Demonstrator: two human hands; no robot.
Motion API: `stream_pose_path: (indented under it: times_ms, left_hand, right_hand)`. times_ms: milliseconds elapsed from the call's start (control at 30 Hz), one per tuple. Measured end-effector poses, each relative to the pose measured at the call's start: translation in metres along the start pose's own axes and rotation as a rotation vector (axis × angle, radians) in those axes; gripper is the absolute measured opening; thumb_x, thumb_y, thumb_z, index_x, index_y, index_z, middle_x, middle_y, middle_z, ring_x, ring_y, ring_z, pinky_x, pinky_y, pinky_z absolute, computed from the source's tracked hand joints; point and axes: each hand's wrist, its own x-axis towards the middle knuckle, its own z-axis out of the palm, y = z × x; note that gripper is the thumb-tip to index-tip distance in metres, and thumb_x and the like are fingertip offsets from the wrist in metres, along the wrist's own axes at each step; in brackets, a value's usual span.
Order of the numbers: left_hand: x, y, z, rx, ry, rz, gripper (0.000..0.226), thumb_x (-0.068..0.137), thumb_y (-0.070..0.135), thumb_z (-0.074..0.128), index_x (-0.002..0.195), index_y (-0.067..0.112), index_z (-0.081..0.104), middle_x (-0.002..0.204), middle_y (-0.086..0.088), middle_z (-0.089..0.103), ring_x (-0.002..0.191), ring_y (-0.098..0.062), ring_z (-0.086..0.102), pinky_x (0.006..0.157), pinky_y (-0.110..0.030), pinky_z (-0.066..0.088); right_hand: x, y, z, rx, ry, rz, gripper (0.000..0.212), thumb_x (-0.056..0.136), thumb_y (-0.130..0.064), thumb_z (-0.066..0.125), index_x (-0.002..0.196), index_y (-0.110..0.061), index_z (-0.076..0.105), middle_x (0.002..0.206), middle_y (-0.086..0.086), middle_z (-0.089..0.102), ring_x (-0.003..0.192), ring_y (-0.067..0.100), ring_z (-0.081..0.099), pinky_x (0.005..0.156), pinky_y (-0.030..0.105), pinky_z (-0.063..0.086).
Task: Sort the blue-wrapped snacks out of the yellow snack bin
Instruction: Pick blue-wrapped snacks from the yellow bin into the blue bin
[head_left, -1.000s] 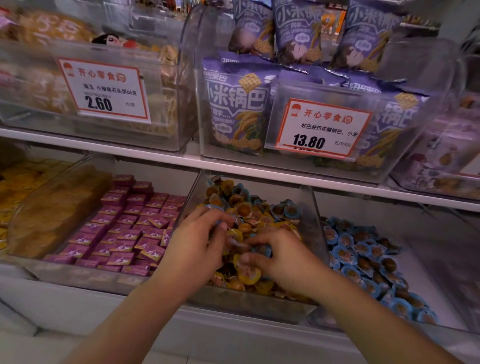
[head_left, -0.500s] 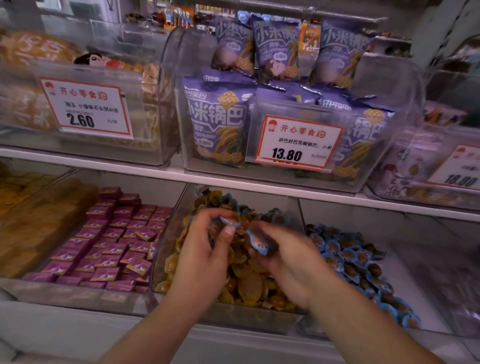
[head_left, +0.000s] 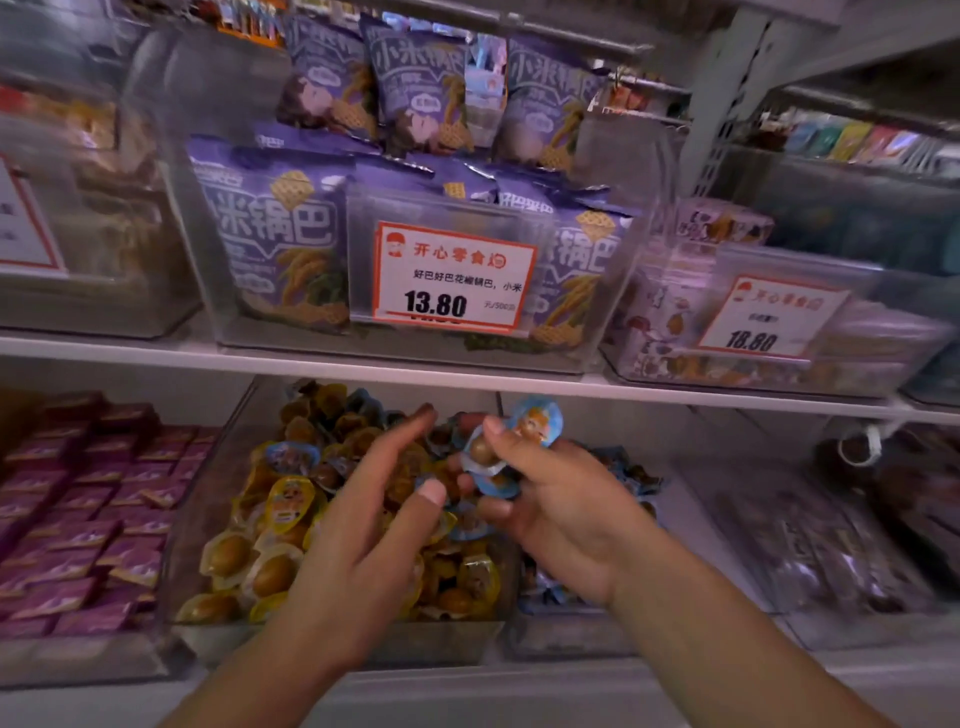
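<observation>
Above yellow snack bin (head_left: 218, 525) | price tag (head_left: 453, 278) "13.80" | right hand (head_left: 563, 512) grips, seemingly, blue-wrapped snacks (head_left: 535, 423)

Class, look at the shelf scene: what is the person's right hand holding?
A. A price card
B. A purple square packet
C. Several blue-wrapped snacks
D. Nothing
C: the right hand grips a bunch of blue-wrapped snacks above the yellow snack bin, while the left hand hovers open beside it.

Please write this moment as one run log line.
right hand: holds blue snacks | left hand: open over yellow bin | blue snacks remain in bin
</observation>
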Motion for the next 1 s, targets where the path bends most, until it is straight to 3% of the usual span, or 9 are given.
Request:
stream_pose_path:
  times_ms: [167, 267, 367, 500, 600, 700, 833, 933, 1000]
  left_hand:
    - [0.004, -0.021, -0.007, 0.388, -0.102, 0.035, 0.034, 0.093, 0.053, 0.047, 0.124, 0.044, 0.057, 0.126, 0.031, 0.054, 0.119, 0.008, 0.051, 0.095, -0.008, 0.039]
    - [0.005, -0.029, -0.005, 0.624, -0.261, 0.068, 0.035, 0.094, 0.048, 0.05, 0.127, 0.039, 0.059, 0.131, 0.024, 0.055, 0.122, -0.004, 0.054, 0.101, -0.031, 0.046]
    - [0.008, -0.034, -0.001, 0.761, -0.359, 0.059, 0.037, 0.092, 0.049, 0.056, 0.128, 0.044, 0.058, 0.135, 0.024, 0.053, 0.123, -0.005, 0.053, 0.102, -0.034, 0.045]
    - [0.011, -0.04, 0.001, 0.875, -0.344, 0.064, 0.044, 0.088, 0.049, 0.062, 0.13, 0.039, 0.058, 0.143, 0.014, 0.048, 0.125, -0.017, 0.054, 0.101, -0.04, 0.046]
    - [0.013, -0.04, -0.001, 0.983, -0.38, 0.105, 0.057, 0.088, 0.063, 0.04, 0.137, 0.037, 0.053, 0.15, 0.01, 0.044, 0.144, -0.018, 0.035, 0.117, -0.049, 0.027]
    - [0.016, -0.045, -0.008, 1.024, -0.441, 0.063, 0.059, 0.089, 0.071, 0.033, 0.139, 0.044, 0.049, 0.153, 0.021, 0.036, 0.147, -0.008, 0.025, 0.123, -0.048, 0.006]
    - [0.019, -0.045, -0.023, 1.009, -0.432, 0.071, 0.042, 0.089, 0.052, 0.057, 0.13, 0.042, 0.058, 0.145, 0.018, 0.047, 0.131, -0.011, 0.049, 0.122, -0.041, 0.011]
    - [0.021, -0.043, -0.038, 0.945, -0.403, 0.045, 0.042, 0.084, 0.043, 0.063, 0.126, 0.042, 0.062, 0.141, 0.018, 0.051, 0.131, -0.009, 0.049, 0.12, -0.037, 0.016]
    - [0.02, -0.041, -0.047, 0.887, -0.412, 0.047, 0.038, 0.082, 0.044, 0.064, 0.12, 0.044, 0.065, 0.136, 0.021, 0.053, 0.13, -0.004, 0.046, 0.119, -0.036, 0.023]
  right_hand:
    - [0.007, -0.036, -0.082, -0.606, 0.2, -0.098, 0.021, 0.091, -0.017, 0.069, 0.111, -0.011, 0.07, 0.099, 0.015, 0.074, 0.079, 0.015, 0.071, 0.064, 0.03, 0.058]
    - [0.012, -0.042, -0.135, -1.018, 0.285, -0.018, 0.044, 0.085, -0.009, 0.075, 0.128, -0.01, 0.063, 0.108, 0.009, 0.072, 0.093, 0.016, 0.068, 0.079, 0.029, 0.058]
    - [0.018, -0.043, -0.164, -1.098, 0.393, -0.071, 0.036, 0.088, -0.004, 0.069, 0.123, -0.006, 0.066, 0.101, 0.001, 0.07, 0.089, 0.012, 0.066, 0.075, 0.014, 0.053]
    - [0.032, -0.039, -0.151, -1.201, 0.497, -0.294, 0.023, 0.094, -0.005, 0.057, 0.109, -0.009, 0.073, 0.115, 0.01, 0.071, 0.11, 0.023, 0.065, 0.101, 0.032, 0.049]
    - [0.034, -0.026, -0.108, -1.247, 0.397, -0.487, 0.026, 0.092, -0.006, 0.054, 0.106, -0.018, 0.073, 0.108, 0.001, 0.073, 0.096, 0.013, 0.067, 0.093, 0.026, 0.051]
    - [0.033, -0.009, -0.056, -1.379, 0.137, -0.668, 0.029, 0.091, -0.016, 0.054, 0.115, -0.023, 0.07, 0.109, -0.002, 0.068, 0.088, 0.011, 0.061, 0.084, 0.026, 0.05]
    - [0.037, 0.01, -0.016, -1.901, -0.235, -0.567, 0.038, 0.088, -0.032, 0.056, 0.125, -0.026, 0.061, 0.117, 0.001, 0.064, 0.116, 0.024, 0.052, 0.114, 0.042, 0.03]
    - [0.037, 0.019, -0.007, -2.179, -0.281, -0.399, 0.045, 0.081, -0.024, 0.064, 0.126, -0.026, 0.058, 0.121, 0.0, 0.062, 0.125, 0.028, 0.043, 0.12, 0.056, 0.007]
    - [0.038, 0.021, -0.002, -2.206, -0.264, -0.351, 0.048, 0.079, -0.014, 0.064, 0.126, -0.024, 0.057, 0.123, 0.002, 0.06, 0.127, 0.031, 0.04, 0.118, 0.063, 0.007]
